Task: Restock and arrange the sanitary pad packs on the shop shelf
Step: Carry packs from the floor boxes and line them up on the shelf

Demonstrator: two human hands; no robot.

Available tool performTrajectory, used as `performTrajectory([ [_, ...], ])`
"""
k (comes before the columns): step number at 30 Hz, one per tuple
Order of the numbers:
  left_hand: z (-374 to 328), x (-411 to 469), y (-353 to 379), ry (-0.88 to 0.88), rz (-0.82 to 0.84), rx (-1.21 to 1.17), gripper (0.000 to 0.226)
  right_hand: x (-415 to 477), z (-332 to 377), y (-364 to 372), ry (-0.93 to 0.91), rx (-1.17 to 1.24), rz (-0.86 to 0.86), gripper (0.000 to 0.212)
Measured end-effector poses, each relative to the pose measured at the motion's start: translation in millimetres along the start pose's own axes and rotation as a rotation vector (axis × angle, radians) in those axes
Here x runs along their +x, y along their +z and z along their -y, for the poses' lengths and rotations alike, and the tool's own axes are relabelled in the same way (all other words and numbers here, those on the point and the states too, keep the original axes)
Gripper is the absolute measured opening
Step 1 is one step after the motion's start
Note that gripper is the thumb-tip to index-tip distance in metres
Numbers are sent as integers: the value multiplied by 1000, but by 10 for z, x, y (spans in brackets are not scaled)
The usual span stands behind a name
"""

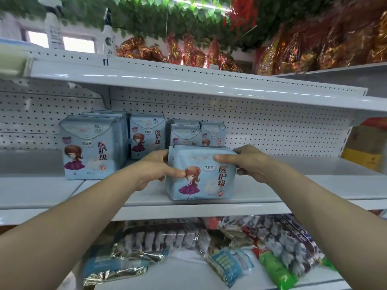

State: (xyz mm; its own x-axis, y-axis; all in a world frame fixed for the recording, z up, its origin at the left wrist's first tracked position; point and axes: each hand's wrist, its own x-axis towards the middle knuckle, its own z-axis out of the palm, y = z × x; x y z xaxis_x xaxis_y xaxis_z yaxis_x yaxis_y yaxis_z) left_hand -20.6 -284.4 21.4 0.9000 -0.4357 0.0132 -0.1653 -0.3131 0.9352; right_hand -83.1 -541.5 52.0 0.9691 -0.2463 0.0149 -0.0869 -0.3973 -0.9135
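1. Pale-blue film is what the fingers (176, 173) bear on. The left hand (155, 170) pinches the pack's left edge with its thumb on the printed face. The right hand (249, 164) curls round the upper right corner with its thumb along the top. Both sets of fingers are closed on the sanitary pad pack (201, 174). The slick wrapper over soft filling could slide or buckle if one side eases before the other.
2. The pack stands upright, face out, at the very front of the middle shelf (272, 189). I cannot tell whether its weight rests there. If it is let go here, it may tip forward over the lip onto the snack bags (272, 243) on the shelf below.
3. Just behind it stand the small packs (196, 132), partly hidden. A hard push back would likely knock them askew against the pegboard back (272, 130).
4. To the left, a tall pack (146, 135) and the large front pack (90, 147) stand apart from the held one, with a gap between. Sliding the held pack sideways without lifting it risks nudging the tall one and spoiling the row.
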Motion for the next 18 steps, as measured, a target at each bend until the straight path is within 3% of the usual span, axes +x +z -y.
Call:
performTrajectory([
  [7, 124, -275, -276, -39, 25, -101, 63, -101, 134, 352, 64, 134, 98, 54],
  [11, 93, -396, -322, -51, 8, -257, 77, -160, 230, 460, 94, 184, 95, 70],
  [18, 36, -540, -301, -36, -125, -329, 70, -211, 336, 572, 149, 299, 59, 51],
])
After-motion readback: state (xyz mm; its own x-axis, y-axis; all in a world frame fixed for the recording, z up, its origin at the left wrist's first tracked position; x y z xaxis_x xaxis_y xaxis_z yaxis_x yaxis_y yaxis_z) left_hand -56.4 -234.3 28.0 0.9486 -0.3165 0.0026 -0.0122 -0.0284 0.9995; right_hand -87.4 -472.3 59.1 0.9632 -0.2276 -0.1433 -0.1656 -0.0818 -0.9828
